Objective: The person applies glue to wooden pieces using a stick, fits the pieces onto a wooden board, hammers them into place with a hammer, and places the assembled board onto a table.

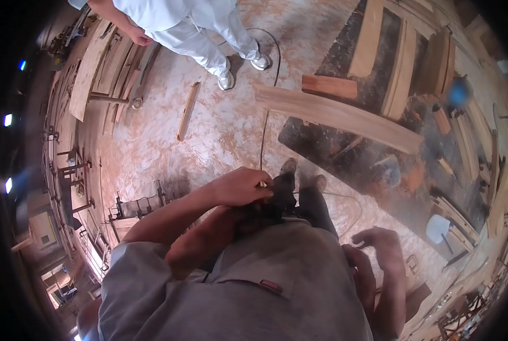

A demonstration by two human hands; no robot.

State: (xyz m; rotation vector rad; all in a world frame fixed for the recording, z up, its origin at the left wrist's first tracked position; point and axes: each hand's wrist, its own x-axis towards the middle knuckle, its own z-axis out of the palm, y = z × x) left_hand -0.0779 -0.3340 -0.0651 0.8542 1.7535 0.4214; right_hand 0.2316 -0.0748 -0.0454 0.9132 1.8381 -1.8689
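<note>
My left hand (pixel 245 186) is in front of my waist with its fingers curled. A small yellowish bit shows at the fingertips, too small to name. Beneath that arm a second forearm (pixel 203 241) reaches to a dark shape at the waist; I cannot tell whose it is. Off to the right, my right hand (pixel 381 244) hangs beside my body, fingers loosely bent and apart, holding nothing visible. Another forearm (pixel 363 273) shows close beside it. My grey shirt (pixel 288 256) fills the lower middle, above dark shoes (pixel 288 166).
A person in white (pixel 191 34) stands ahead. A wide board (pixel 339 116) lies across a dark surface (pixel 322 145) with more planks (pixel 398 71). A wood strip (pixel 188 112) and a cable (pixel 263 139) lie on the floor. Clamps (pixel 137 204) and stacked timber (pixel 95 68) are left.
</note>
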